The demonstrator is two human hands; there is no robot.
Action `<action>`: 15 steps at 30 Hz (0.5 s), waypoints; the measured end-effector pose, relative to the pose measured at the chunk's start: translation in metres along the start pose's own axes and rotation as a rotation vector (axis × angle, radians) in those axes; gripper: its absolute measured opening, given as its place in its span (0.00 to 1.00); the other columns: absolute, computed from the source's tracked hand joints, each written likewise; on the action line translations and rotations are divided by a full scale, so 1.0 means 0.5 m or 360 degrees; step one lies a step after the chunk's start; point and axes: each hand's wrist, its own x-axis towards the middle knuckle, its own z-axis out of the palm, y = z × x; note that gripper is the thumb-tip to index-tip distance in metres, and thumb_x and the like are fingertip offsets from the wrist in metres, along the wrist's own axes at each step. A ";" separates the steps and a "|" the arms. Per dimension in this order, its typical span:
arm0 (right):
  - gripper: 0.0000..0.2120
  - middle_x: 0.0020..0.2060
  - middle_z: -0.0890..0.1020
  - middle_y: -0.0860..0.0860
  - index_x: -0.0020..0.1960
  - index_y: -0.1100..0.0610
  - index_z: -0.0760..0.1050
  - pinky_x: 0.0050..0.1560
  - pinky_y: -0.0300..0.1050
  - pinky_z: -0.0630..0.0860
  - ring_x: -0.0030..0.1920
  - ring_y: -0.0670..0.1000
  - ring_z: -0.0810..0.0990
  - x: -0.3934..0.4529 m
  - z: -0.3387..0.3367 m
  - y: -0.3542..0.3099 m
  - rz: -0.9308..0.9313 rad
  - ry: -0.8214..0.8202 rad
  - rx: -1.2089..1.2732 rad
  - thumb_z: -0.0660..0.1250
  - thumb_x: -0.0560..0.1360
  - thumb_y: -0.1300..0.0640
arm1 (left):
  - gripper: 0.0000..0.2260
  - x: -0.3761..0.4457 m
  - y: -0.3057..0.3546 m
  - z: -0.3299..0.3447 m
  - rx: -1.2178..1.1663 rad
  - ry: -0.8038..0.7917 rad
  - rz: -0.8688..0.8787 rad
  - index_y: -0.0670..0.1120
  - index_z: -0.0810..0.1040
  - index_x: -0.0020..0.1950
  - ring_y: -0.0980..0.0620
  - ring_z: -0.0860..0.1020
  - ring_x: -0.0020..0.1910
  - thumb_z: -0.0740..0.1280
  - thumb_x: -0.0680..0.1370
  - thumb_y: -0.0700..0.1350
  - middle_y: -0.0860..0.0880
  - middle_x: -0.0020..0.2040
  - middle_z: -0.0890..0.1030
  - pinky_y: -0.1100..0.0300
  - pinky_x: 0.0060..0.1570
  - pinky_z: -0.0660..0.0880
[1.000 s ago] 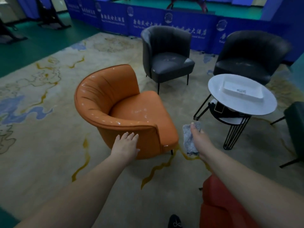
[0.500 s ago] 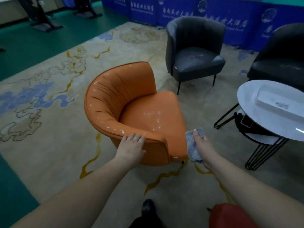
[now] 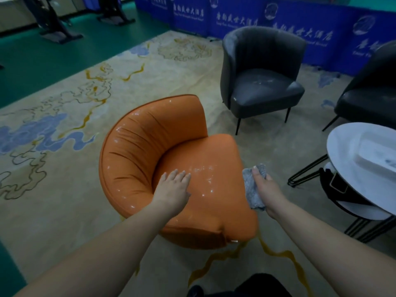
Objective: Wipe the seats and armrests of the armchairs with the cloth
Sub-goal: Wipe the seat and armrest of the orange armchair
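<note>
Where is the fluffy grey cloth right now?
In the head view, the fluffy grey cloth hangs from the right hand, just off the right edge of the orange leather armchair seat, left of the round white table.

Orange armchair [image 3: 171, 159] centre frame, white specks on seat. Grey armchair [image 3: 260, 82] upper right, seat smudged. Crumpled grey cloth [image 3: 252, 189] at orange seat's right edge.

My left hand [image 3: 174, 189] is flat, fingers straight, over the orange armchair [image 3: 150, 159] near the seat's white specks. My right hand [image 3: 264, 185] grips grey cloth [image 3: 252, 189] at seat's edge.
</note>
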 end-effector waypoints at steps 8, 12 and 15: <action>0.13 0.41 0.79 0.54 0.53 0.53 0.72 0.34 0.44 0.76 0.35 0.53 0.80 0.218 0.018 -0.072 -0.0006 -0.0227 -0.0157 0.60 0.79 0.44 | 0.29 0.129 -0.002 0.010 -0.0022 -0.0011 -0.0326 0.51 0.52 0.79 0.47 0.53 0.78 0.57 0.81 0.56 0.50 0.78 0.58 0.45 0.75 0.52; 0.14 0.41 0.81 0.54 0.52 0.52 0.73 0.37 0.44 0.77 0.39 0.53 0.81 0.351 0.020 -0.121 -0.0042 -0.0465 -0.0316 0.60 0.78 0.42 | 0.28 0.190 0.016 0.008 -0.0070 -0.0022 -0.0611 0.51 0.52 0.79 0.47 0.53 0.78 0.57 0.81 0.56 0.50 0.79 0.58 0.45 0.74 0.52; 0.15 0.42 0.81 0.54 0.54 0.52 0.73 0.34 0.42 0.75 0.38 0.53 0.81 0.431 0.018 -0.167 -0.0095 -0.0627 -0.0485 0.60 0.78 0.42 | 0.28 0.221 0.041 -0.011 -0.0105 -0.0025 -0.0824 0.50 0.52 0.79 0.46 0.53 0.78 0.57 0.81 0.56 0.50 0.79 0.58 0.46 0.74 0.52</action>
